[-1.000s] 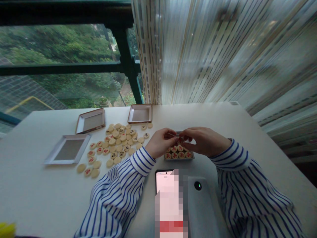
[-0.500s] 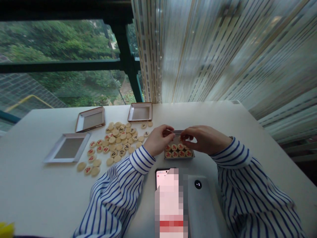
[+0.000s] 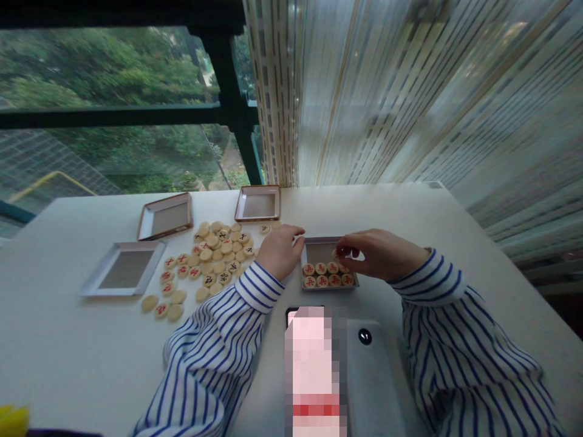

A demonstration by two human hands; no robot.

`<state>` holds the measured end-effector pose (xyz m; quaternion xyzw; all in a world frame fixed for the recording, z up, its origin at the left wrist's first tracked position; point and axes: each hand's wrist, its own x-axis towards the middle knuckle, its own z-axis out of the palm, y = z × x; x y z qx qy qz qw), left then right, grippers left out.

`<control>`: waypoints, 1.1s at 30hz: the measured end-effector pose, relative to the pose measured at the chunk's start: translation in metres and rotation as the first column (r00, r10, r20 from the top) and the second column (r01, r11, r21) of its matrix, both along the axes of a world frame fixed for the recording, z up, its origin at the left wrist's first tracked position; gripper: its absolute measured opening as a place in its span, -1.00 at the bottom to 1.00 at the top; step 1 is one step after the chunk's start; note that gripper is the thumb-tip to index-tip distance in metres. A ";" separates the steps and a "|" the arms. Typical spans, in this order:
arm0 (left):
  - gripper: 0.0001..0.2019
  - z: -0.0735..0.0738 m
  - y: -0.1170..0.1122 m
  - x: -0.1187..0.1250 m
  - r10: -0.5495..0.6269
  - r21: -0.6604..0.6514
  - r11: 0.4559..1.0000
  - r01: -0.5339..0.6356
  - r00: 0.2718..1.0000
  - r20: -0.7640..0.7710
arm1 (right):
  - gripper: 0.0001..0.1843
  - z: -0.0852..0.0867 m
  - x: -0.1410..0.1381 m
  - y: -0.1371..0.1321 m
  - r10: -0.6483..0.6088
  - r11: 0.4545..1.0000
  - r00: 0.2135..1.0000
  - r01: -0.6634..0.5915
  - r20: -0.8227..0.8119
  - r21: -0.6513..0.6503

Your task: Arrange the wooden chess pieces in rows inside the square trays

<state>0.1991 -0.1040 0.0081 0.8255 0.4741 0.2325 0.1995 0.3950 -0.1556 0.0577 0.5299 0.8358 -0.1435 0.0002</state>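
While the right hand [image 3: 380, 252] bends over the right side of a shallow box [image 3: 319, 250], its thumb and fingers come narrowly together at a round pale piece [image 3: 334, 254]. This piece is mostly hidden by the fingertips, so I cannot tell if they grip it or only touch it. The left hand [image 3: 277, 252] is just beside the left wall of the box, with its thumb and index finger a little apart; its other fingers are hard to make out. Between the two hands, inside the box, red-marked pieces [image 3: 322, 281] lie in two rows along the near wall, and the right hand partly covers the last one of the upper row.

To the left, a loose pile of pieces [image 3: 218, 252] spreads on the white counter [image 3: 91, 352], and the left hand and sleeve hide its right edge. Around the pile stand a white tray [image 3: 125, 270] and two brown-edged trays [image 3: 170, 218] [image 3: 258, 206]. Nearer to the person lie a phone [image 3: 314, 352], its screen blurred into squares, and a grey device [image 3: 373, 370] with a round dark display. At the lower left corner, something yellow [image 3: 13, 420] is cut off.
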 end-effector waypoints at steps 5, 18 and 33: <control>-0.72 -0.006 0.001 0.000 -0.042 -0.015 0.999 0.040 0.993 -0.108 | -0.75 -0.002 0.002 0.001 0.001 1.000 1.000 -0.001 0.006 -0.004; -0.69 -0.010 0.003 0.000 -0.042 -0.066 0.997 0.031 0.984 -0.176 | -0.76 -0.012 0.011 0.006 -0.033 0.999 0.997 0.033 0.068 0.011; -0.70 -0.012 0.004 0.000 -0.068 -0.064 0.996 0.056 0.977 -0.204 | -0.71 -0.022 0.013 0.012 -0.099 0.995 0.984 0.100 0.148 0.004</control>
